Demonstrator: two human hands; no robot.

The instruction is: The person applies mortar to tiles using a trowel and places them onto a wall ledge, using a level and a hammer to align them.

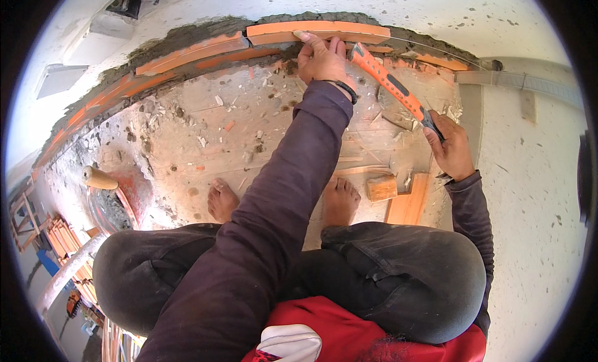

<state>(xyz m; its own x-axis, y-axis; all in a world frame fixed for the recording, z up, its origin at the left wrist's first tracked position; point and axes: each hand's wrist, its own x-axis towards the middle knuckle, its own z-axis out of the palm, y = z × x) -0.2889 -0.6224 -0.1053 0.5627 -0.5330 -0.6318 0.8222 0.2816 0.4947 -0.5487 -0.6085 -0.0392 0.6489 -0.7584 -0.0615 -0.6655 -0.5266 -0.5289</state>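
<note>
My left hand (324,64) grips the near edge of a long orange clay tile (349,32), with the thumb on its face and the fingers curled below. That tile sits in grey mortar (187,39) against the wall, beside another orange tile (187,55) in the same course. My right hand (453,145) is closed around the dark end of an orange-and-black tool handle (389,81). The handle slants up to the left, its free end close to my left fingers and the tile. Whatever lies inside my right fist is hidden. A thin string (436,49) runs along the course.
Mortar crumbs and chips litter the floor (249,122). Near my right foot lie a wood block (382,187) and an orange board (408,200). At left stands a mortar bucket (118,206) with a wooden handle (99,178) above it; stacked orange strips (65,243) lie behind.
</note>
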